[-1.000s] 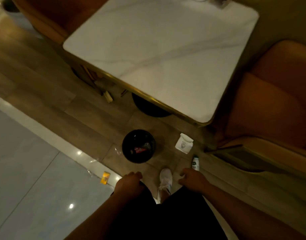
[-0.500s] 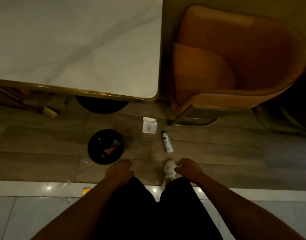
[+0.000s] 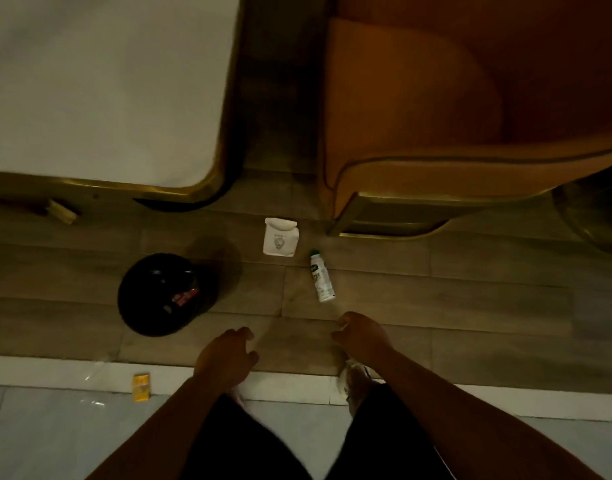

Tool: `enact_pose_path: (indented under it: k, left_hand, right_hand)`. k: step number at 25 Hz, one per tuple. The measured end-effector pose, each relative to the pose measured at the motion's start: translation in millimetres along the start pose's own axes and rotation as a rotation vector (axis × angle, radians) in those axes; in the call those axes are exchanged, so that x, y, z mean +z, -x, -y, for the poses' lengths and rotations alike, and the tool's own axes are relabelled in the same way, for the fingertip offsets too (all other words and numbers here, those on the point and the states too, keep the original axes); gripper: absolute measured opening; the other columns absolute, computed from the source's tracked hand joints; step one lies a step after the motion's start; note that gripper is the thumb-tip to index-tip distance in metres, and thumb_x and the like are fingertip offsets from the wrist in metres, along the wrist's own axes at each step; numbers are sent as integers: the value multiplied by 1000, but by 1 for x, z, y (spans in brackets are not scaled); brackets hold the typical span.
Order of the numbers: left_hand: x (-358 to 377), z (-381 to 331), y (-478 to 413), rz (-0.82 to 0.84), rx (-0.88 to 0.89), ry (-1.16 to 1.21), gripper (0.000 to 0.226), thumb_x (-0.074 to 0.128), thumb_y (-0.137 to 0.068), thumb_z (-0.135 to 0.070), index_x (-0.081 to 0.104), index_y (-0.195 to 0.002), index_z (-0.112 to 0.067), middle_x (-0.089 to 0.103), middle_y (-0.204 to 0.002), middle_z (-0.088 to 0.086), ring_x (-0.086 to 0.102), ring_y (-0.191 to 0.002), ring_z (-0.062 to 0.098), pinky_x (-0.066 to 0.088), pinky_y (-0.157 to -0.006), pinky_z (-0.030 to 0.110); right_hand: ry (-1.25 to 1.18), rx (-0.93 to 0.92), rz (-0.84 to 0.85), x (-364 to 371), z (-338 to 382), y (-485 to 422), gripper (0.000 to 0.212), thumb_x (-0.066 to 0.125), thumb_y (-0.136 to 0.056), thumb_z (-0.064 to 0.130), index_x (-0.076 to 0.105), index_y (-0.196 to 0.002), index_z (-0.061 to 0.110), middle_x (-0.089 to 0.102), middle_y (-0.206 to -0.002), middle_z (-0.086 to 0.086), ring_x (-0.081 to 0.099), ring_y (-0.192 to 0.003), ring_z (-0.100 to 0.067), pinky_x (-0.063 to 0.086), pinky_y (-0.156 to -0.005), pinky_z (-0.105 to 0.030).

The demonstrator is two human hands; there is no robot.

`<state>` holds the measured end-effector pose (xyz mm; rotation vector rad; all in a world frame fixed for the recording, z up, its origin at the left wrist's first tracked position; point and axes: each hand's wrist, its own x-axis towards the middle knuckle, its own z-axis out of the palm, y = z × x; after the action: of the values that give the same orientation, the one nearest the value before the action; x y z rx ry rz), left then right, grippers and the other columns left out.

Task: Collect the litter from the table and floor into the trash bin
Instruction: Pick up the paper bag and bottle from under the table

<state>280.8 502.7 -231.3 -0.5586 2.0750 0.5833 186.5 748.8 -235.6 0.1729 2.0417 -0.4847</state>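
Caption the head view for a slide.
Empty hands above floor litter: bottle, paper packet, yellow box, beside black bin.

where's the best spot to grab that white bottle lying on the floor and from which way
Probably the middle of the bottle, across its round body, coming straight down from above. It lies flat on the wood floor, dark cap end pointing toward the chair, so its long sides are free. The right hand, empty and just short of its base, is closest.

café or lounge seating: marble-topped table (image 3: 107,81), orange upholstered armchair (image 3: 436,109)
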Motion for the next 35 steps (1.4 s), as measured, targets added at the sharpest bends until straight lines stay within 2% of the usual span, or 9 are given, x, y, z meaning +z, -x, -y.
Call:
enact_pose_path:
  k: [3,8,12,16,22,25,27,31,35]
  left_hand:
    - [29,-23,-60,-44,-41,69,42,57,-82,-35,52,-123,-31,61,-113,-1,54,-87,11,47,-74,27]
    - [70,-30,-159,-87,-4,22,45,57,-82,-38,51,-126,-31,62,-120,0,61,-102,16,52,-79,30]
    - [93,-16,-245,-142,28,-34,46,58,-83,-39,50,-128,-30,62,-121,0,60,-106,18,49,-78,29]
    - [112,2,-326,-188,65,-34,47,57,-86,-38,49,-131,-27,61,-126,4,59,-108,21,49,-81,31]
    - [100,9,-472,-363,122,173,49,63,-88,-27,49,-132,-10,53,-137,14,52,-123,32,47,-99,41]
    - [79,9,-531,-496,149,159,61,66,-83,-42,51,-132,-8,57,-134,17,56,-118,34,49,-96,43]
    - [76,13,-561,-530,149,62,79,61,-78,-60,43,-140,-13,49,-142,16,49,-127,35,45,-102,46]
    - [79,14,-582,-463,68,145,97,57,-61,-82,45,-140,-26,46,-145,10,46,-129,33,43,-104,45]
    - [87,6,-568,-357,98,320,106,65,-46,-83,53,-134,-24,52,-142,7,48,-129,30,42,-106,47]
  right_hand:
    - [43,-19,13,-3,-33,-71,35,61,-80,41,59,-115,32,67,-108,5,57,-84,-11,46,-69,-27]
    - [57,-39,-34,23,-58,-186,45,64,-82,35,54,-125,26,68,-112,-2,63,-94,-19,50,-75,-28]
    - [268,-214,-37,64,-62,-276,58,63,-85,37,43,-136,17,58,-129,-9,59,-111,-26,52,-85,-36]
    - [272,-247,-97,85,-65,-351,57,63,-86,33,43,-136,17,54,-131,-11,58,-112,-28,53,-89,-39]
    - [455,-484,-330,92,-67,-450,89,64,-80,56,21,-150,21,33,-150,-11,40,-132,-32,43,-102,-44]
    - [568,-555,-353,81,-58,-478,111,43,-65,86,13,-152,25,29,-154,-9,36,-137,-30,41,-107,-45]
    - [553,-550,-293,77,-55,-495,124,26,-47,98,9,-151,32,27,-157,-6,38,-136,-28,42,-105,-47]
    - [601,-545,-193,85,-67,-509,123,35,-47,98,1,-149,39,27,-157,-2,41,-133,-23,45,-102,-42]
    - [703,-462,-204,105,-65,-508,124,51,-60,88,-5,-152,26,15,-160,-12,36,-137,-29,37,-108,-42]
